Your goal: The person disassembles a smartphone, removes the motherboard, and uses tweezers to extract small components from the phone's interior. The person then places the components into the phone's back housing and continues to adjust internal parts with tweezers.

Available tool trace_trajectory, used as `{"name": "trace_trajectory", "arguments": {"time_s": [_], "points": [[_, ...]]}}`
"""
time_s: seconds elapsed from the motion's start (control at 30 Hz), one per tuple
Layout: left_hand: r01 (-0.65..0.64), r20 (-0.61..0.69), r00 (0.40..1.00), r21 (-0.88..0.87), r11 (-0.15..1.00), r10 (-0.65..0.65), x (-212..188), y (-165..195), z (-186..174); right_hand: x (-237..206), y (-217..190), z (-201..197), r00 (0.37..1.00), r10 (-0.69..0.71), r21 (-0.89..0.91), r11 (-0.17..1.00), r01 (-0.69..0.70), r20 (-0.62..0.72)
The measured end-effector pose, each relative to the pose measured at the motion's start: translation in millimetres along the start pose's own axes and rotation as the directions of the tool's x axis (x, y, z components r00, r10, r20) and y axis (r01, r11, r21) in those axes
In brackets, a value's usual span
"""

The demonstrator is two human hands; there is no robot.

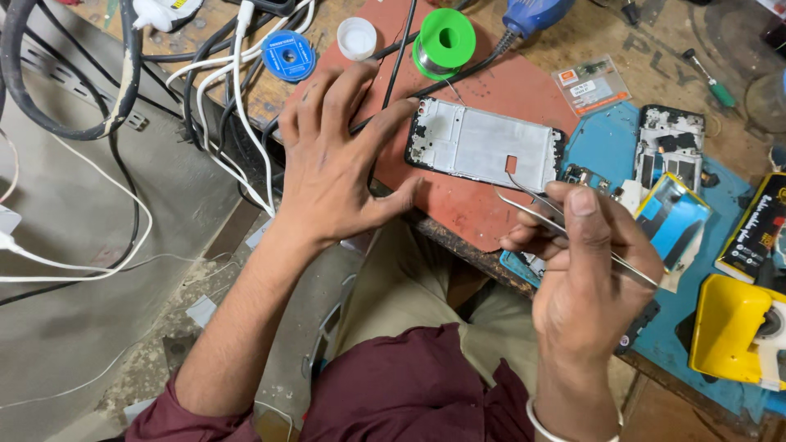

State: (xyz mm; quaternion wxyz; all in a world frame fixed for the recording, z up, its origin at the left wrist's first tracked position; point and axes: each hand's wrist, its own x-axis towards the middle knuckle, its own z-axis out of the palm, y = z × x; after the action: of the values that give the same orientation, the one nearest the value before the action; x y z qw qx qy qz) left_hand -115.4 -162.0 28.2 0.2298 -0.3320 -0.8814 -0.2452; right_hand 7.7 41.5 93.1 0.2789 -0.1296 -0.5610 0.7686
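Phone frame [483,147]: lay flat on the red-brown mat [508,90], at the middle of the bench, its long side running left to right; the inner face was up, pale grey with a small rectangular cut-out toward the right end.
Left hand [336,164]: fingers spread; fingertips rested on the left end of the phone frame, the thumb on the mat just near of it, steadying it.
Right hand [585,262]: thumb and fingers pinched together on the metal tweezers [532,205].
Tweezers: tips pointed far and left, lying at the near right edge of the phone frame; whether they touched it could not be told.
Red-brown mat: overlapped the near edge of the wooden bench, with the blue mat [606,143] just to its right.
Blue mat: carried a second stripped phone body [671,147] and a small circuit board [583,176].
Far side: green solder spool [444,41], white cap [357,38] and blue reel [288,56].
Right edge: yellow device [733,327].
Left: black and white cables [221,90] hung off the bench.
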Motion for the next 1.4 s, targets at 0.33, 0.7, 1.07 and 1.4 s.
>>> {"name": "trace_trajectory", "arguments": {"time_s": [0.33,0.7,1.07,1.4], "points": [[-0.008,0.199,0.980,-0.056,0.998,0.018,28.8,-8.9,-1.1,11.6,55.6,-0.2,0.954,-0.086,-0.317,0.931,0.179,0.287],[0.109,-0.092,0.989,-0.077,0.991,-0.116,-36.8,31.3,11.5,11.5,70.0,-5.8,0.893,-0.124,-0.302,0.913,0.273,0.432],[0.096,-0.120,0.988,-0.049,0.994,-0.101,-54.8,30.3,30.9,12.9,72.0,3.4,0.869,-0.172,-0.399,0.835,0.378,0.464],[0.110,-0.126,0.985,-0.068,0.992,-0.118,-54.7,31.1,36.1,11.4,71.9,10.2,0.842,-0.260,-0.418,0.775,0.474,0.473]]}}
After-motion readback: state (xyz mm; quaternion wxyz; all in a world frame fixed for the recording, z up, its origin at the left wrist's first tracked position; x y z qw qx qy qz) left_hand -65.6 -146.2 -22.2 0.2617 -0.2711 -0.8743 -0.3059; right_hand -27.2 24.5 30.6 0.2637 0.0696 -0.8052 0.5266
